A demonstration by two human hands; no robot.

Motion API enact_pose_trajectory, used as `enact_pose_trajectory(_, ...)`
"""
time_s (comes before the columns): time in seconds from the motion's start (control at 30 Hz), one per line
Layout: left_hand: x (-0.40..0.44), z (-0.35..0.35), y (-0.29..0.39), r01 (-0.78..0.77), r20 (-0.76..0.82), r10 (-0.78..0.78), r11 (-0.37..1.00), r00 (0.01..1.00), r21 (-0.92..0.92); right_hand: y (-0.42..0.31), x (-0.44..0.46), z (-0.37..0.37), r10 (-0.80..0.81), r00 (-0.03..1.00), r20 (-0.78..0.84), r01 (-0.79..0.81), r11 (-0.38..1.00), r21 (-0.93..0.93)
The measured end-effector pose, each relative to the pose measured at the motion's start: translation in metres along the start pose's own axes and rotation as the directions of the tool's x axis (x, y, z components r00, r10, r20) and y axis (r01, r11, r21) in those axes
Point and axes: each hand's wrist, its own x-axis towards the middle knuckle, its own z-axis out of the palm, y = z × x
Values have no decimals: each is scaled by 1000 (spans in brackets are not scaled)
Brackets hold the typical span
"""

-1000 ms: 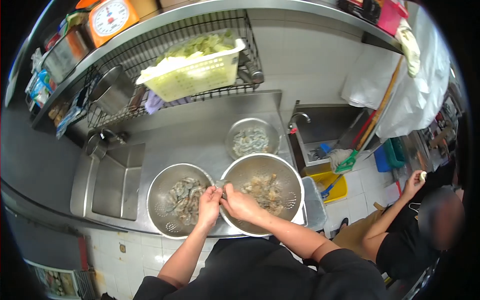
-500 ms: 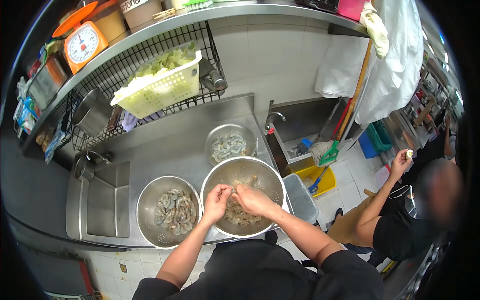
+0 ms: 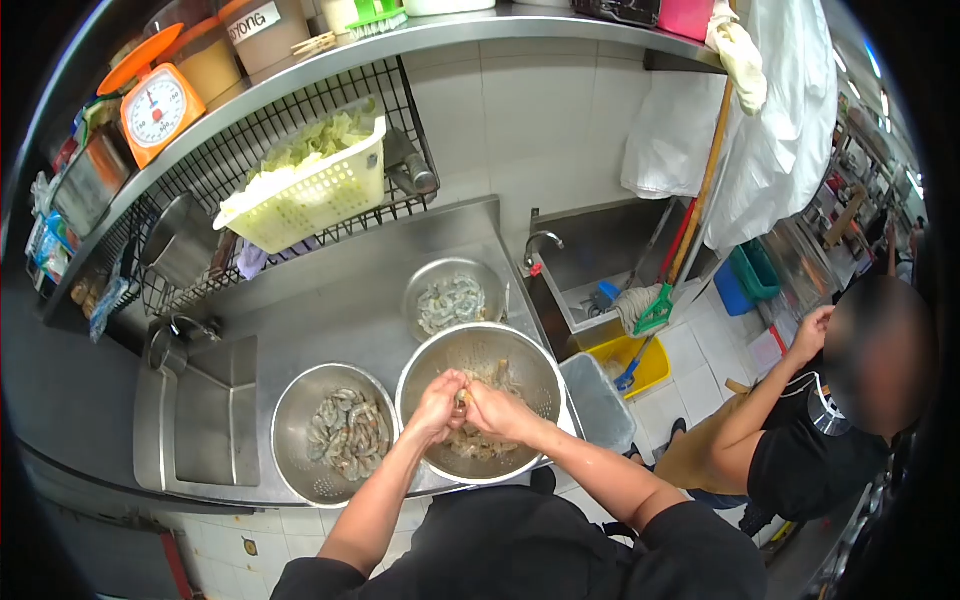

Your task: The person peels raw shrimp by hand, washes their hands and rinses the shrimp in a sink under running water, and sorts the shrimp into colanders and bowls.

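Observation:
Both of my hands meet over a large metal colander [image 3: 546,375] that holds brownish shrimp shells [image 3: 490,438]. My left hand [image 3: 438,405] is closed around a shrimp [image 3: 461,399], of which only a small part shows between the fingers. My right hand [image 3: 497,410] pinches the same shrimp from the other side. To the left, a second perforated bowl [image 3: 292,440] holds grey unpeeled shrimp [image 3: 348,433]. Behind the shell colander, a smaller metal bowl [image 3: 420,283] contains pale peeled shrimp [image 3: 451,302].
A steel sink [image 3: 215,410] is at the left. Above hangs a rack with a basket of leaves [image 3: 310,200] and a shelf with an orange scale [image 3: 158,108]. At the right are a grey bin [image 3: 598,400], a yellow bucket [image 3: 650,368] and a person [image 3: 815,450].
My hands have moved from between the two large bowls to over the shell colander and closed together. The view has shifted. The other person's hand has risen to the head.

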Motion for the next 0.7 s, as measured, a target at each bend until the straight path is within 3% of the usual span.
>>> enact_pose_trajectory(0.07, -2, -5, -2, 46, 92, -29, 981, 995, -188, 8, -4, 7, -1, 999, -39, 5, 995, 95)
enact_pose_trajectory(0.13, 1, -5, -4, 58, 44, -50, 977, 998, -206, 11, -6, 6, 14, 998, -68, -1, 981, 193)
enact_pose_trajectory(0.2, 5, -11, -8, -57, -133, 23, 965, 991, -258, 15, -11, 4, 95, 971, -219, -39, 968, 247)
enact_pose_trajectory(0.27, 4, -26, -8, -88, -182, 42, 964, 982, -252, 26, -9, -3, 101, 970, -220, -70, 987, 143)
enact_pose_trajectory(0.3, 3, -30, -8, -126, -156, 83, 948, 984, -291, 25, -12, -10, 108, 989, -97, -126, 969, -210)
enact_pose_trajectory(0.33, 3, -32, -8, -163, -130, 126, 930, 983, -329, 24, -11, -14, 154, 988, 19, -119, 832, -542)
enact_pose_trajectory(0.4, 6, -31, -6, -201, -102, 175, 908, 979, -367, 17, -4, -14, 168, 986, 5, -148, 885, -441)
enact_pose_trajectory(0.47, 7, -21, -12, -349, -120, 328, 887, 937, -301, 9, 4, -2, 125, 986, 109, -133, 989, 68)
enact_pose_trajectory(0.5, 5, -15, -13, -344, -120, 322, 888, 939, -307, 0, 7, 2, 197, 967, 163, -221, 964, 149)
enact_pose_trajectory(0.53, 3, -8, -11, -354, -121, 333, 878, 935, -321, -4, 9, 5, 200, 965, 167, -225, 964, 145)
enact_pose_trajectory(0.63, 1, 1, -14, -370, -135, 345, 863, 929, -344, -9, 15, 21, 124, 989, -79, -109, 978, 179)
enact_pose_trajectory(0.7, 0, 1, -12, -357, -153, 323, 859, 934, -366, -11, 14, 20, 123, 991, -56, -114, 983, 147)
